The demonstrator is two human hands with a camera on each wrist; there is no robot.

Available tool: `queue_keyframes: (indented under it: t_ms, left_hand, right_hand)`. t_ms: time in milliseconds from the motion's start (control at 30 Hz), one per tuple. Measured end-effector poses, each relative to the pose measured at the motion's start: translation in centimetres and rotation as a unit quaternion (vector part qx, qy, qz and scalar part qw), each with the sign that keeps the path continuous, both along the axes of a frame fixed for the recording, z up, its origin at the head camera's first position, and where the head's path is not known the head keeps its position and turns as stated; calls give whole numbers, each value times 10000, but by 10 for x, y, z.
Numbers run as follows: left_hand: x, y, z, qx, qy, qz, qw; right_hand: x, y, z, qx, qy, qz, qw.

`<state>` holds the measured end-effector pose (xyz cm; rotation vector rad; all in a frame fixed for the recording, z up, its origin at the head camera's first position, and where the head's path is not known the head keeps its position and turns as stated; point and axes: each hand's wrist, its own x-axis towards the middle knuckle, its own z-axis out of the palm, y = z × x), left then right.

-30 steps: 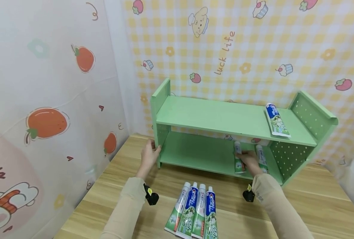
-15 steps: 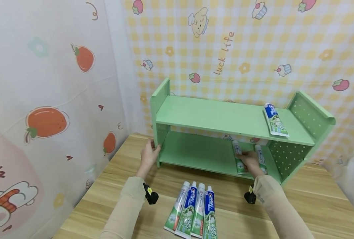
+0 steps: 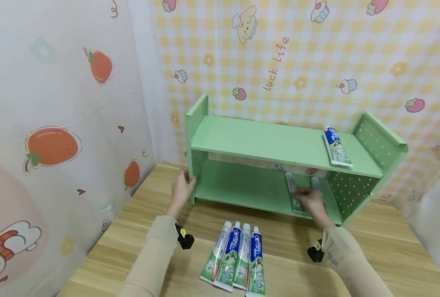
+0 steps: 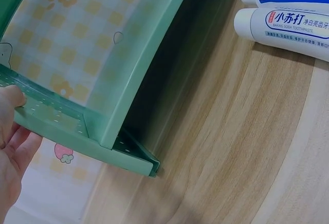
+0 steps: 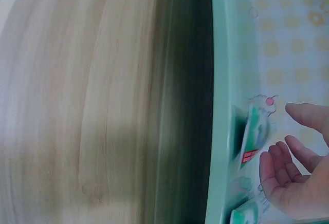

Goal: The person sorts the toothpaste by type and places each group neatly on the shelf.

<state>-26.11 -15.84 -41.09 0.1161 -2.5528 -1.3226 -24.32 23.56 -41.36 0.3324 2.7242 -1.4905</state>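
Note:
In the head view my left hand [image 3: 182, 190] grips the left side panel of a green two-tier shelf [image 3: 238, 183], thumb on the inner face and fingers outside. The left wrist view shows the same hold on the panel's edge. My right hand [image 3: 311, 202] is at the lower tier, beside a white-and-green toothpaste tube [image 3: 291, 182] lying with its cap to the back. In the right wrist view the thumb and fingers stand apart, with that tube [image 5: 254, 134] beyond them. Another toothpaste tube [image 3: 316, 185] lies to its right, partly hidden by the right hand.
On the upper tier lies a blue-and-green toothpaste tube [image 3: 336, 146]. Several toothpaste tubes [image 3: 231, 258] lie side by side on the wooden table [image 3: 283, 268] in front of the shelf. A patterned curtain [image 3: 260, 62] hangs behind, another cloth [image 3: 75, 103] on the left.
The lower-tier tube by my right hand has turned, its cap end swinging left. My right hand has shifted slightly relative to the tube. The left hand keeps its hold; the head view has moved a little.

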Motion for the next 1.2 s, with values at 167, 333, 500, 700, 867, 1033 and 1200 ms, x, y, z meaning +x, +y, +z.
queue_keyframes:
  t_ms: [167,333,500,700,867,1033,1200]
  left_hand:
    - [0,1,2,2,0,9,10000]
    - [1,0,4,21,-34,-15,10000]
    - [1,-1,4,48,-3,-30,10000]
    - [2,0,4,75,-16,-63,10000]
    - [2,0,3,61,-78,-58,9999]
    - [1,0,2,28,-30,-64,10000]
    - [0,0,1,26,48,-45,10000]
  right_hand:
    - [12,-6,5,187,31,111,9998]
    - [25,-17,6,258,167,322,9990]
    - [39,-27,1,44,127,542,9984]
    - [54,-37,-9,-214,84,552,9982]
    - [62,-47,-20,-451,22,502,9977]
    - [72,-59,-32,-640,-50,576,9963]
    - [82,-69,-44,-918,-247,691,9931]
